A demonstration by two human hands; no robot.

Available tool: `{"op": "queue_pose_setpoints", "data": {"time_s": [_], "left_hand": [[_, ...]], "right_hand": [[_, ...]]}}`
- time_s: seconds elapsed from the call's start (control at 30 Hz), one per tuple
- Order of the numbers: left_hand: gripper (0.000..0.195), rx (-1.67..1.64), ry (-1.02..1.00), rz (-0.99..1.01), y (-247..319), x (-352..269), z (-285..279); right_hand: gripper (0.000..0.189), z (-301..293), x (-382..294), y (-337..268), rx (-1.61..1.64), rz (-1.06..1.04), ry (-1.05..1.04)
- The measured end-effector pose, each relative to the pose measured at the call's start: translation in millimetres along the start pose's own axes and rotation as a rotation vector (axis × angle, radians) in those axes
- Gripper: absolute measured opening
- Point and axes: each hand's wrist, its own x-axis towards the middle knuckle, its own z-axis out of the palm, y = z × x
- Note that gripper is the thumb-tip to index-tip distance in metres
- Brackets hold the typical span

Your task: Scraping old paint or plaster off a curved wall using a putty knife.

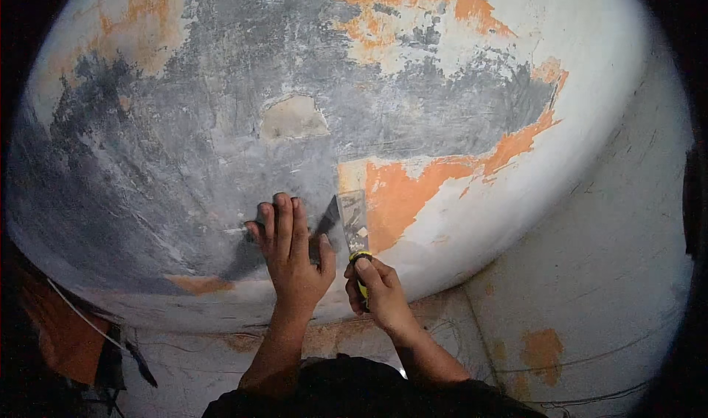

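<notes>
My right hand (379,293) grips the yellow-and-black handle of a putty knife (354,219). Its wide metal blade, specked with pale bits, points up the wall (232,158) and lies against or just over the border of the orange paint layer (401,196). To the left, my left hand (296,257) rests with spread fingers on or close against the grey bared surface and holds nothing. White paint (498,219) covers the wall to the right of the orange strip. Above my hands a beige patch (295,117) shows within the grey.
Below the wall is a pale tiled floor (597,285) with a brown stain (542,354) at the right. At the lower left hang or lie a white cord (83,318) and a reddish-brown object (69,335) that I cannot identify. A dark thin item (142,365) is near the cord.
</notes>
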Motion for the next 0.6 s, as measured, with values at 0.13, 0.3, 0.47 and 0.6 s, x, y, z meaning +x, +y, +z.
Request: {"op": "queue_pose_setpoints", "data": {"time_s": [0.13,0.3,0.47,0.6], "left_hand": [[0.062,-0.033,0.027,-0.003,3,2,1],[0.062,-0.045,0.029,-0.002,5,3,2],[0.060,0.027,0.050,0.040,-11,0,7],[0.054,0.064,0.118,0.096,-29,-5,18]], "right_hand": [[0.035,-7,-7,31,-0.072,0.043,0.088],[0.037,3,7,-24,-0.031,-0.025,0.018],[0.038,1,22,-28,-0.092,-0.150,-0.030],[0.037,-12,7,23,-0.088,-0.077,-0.002]]}}
